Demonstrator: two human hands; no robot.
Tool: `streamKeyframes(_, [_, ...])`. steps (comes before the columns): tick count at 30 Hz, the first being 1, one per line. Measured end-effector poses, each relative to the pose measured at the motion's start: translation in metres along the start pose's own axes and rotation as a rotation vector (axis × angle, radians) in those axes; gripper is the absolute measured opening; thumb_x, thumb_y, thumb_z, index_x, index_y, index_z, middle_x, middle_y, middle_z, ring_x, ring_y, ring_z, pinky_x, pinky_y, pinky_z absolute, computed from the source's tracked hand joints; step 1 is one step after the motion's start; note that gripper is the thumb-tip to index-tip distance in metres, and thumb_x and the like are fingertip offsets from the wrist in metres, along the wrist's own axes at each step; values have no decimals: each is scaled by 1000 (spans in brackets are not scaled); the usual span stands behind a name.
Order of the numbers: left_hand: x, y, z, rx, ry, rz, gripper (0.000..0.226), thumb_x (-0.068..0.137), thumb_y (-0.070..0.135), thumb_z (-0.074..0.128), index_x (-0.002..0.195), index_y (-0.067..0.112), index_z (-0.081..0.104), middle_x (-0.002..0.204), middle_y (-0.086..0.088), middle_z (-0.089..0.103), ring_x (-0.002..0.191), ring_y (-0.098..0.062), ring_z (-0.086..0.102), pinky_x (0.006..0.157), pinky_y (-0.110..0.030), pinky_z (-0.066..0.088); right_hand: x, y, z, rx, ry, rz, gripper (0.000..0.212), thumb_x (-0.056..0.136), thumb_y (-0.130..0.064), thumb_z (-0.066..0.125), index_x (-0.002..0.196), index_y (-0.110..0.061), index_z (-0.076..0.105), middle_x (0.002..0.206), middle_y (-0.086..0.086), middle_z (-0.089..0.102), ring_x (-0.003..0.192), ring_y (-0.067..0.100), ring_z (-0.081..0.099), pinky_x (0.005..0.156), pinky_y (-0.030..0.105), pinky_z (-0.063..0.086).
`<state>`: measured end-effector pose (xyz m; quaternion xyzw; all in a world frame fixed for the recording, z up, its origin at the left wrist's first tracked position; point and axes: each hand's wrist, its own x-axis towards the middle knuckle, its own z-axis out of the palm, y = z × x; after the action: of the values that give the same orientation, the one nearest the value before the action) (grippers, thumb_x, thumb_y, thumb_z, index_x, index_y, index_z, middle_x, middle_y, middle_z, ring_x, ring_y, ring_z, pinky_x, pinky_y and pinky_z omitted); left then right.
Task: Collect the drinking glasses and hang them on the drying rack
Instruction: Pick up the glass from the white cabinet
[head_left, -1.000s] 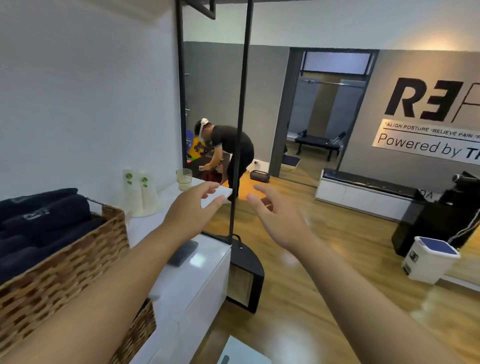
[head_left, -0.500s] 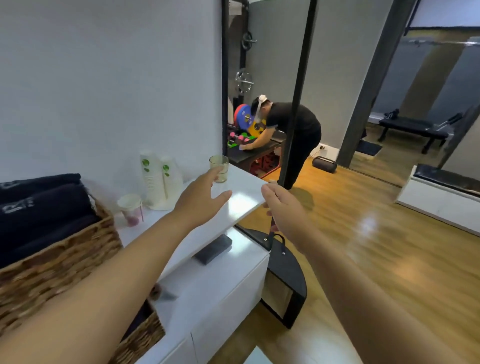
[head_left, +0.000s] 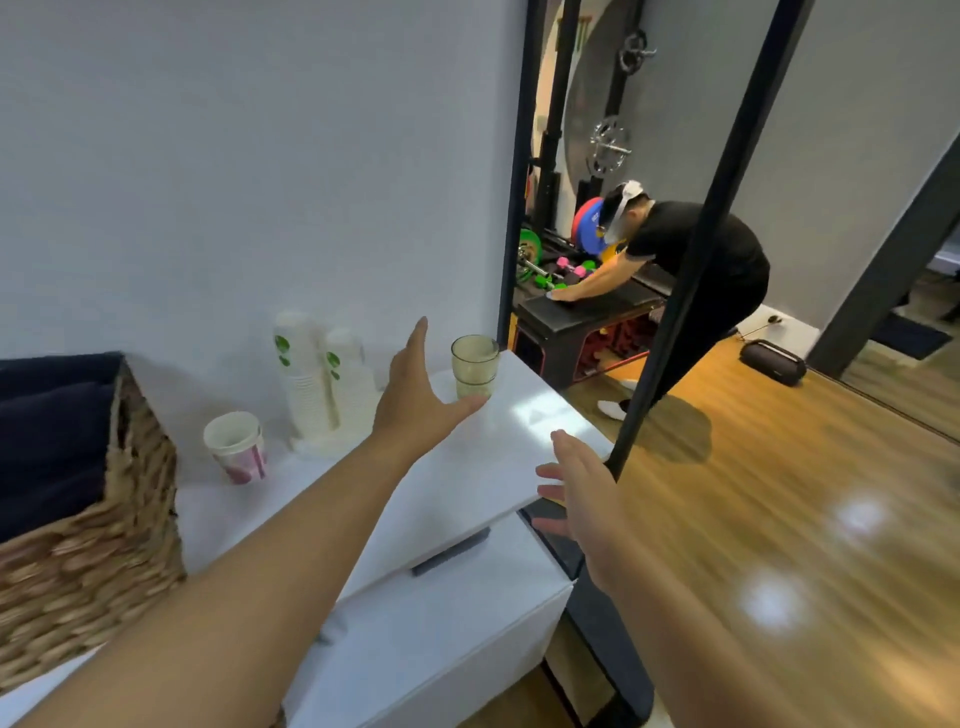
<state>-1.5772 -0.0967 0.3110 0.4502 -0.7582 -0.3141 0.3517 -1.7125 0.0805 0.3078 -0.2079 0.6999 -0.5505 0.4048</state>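
Head view: left hand (head_left: 415, 402) spread wide, beside glass (head_left: 474, 365), empty.

Both arms are stretched forward and bare. The left hand (head_left: 415, 402) is open, fingers together and pointing up, thumb spread wide to the side. The right hand (head_left: 576, 488) (lower and nearer) is open too, with its fingers loosely spread.
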Motion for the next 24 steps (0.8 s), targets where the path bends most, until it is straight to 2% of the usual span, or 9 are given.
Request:
streamKeyframes(3, [52,-13,38,-49,18,-40,138,59,56,95,160,43,1,163,-2,28,145,-23,37,95,-28,35,39,-2,1,51,40,31,37,104,-58,50,135,-37,50,124,1,63,112,21,62,91,51,61])
streamKeyframes(6, [98,-28,73,-47,48,-55,140,58,51,97,160,42,2,161,-2,31,142,-24,41,92,-28,40,76,-6,8,68,75,28,35,104,-60,48,132,-39,49,123,-1,64,111,17,62,92,53,62])
streamKeyframes(11, [140,-54,109,-31,61,-25,133,62,53,94,161,40,5,161,-3,34,141,-26,44,102,-41,48,129,-17,35,59,101,57,45,104,-62,45,139,-34,50,121,-3,63,108,16,63,89,49,63])
streamKeyframes(16, [152,-75,123,-46,14,-26,126,65,53,92,160,41,10,158,-1,44,139,-26,48,102,-39,49,161,-18,61,49,113,87,52,103,-64,44,143,-31,50,121,-4,62,105,15,64,76,37,63])
streamKeyframes(20, [155,-80,123,-65,18,-28,119,65,56,90,157,43,17,153,1,50,133,-25,54,98,-36,51,175,-15,69,79,127,119,54,103,-63,43,145,-30,51,122,-2,64,108,18,65,73,37,64])
streamKeyframes(24, [152,-74,116,-39,-8,-15,118,64,61,88,157,44,18,153,3,51,131,-25,56,93,-31,50,180,-22,71,138,138,146,52,101,-65,47,142,-33,54,120,0,66,106,21,67,60,33,64])
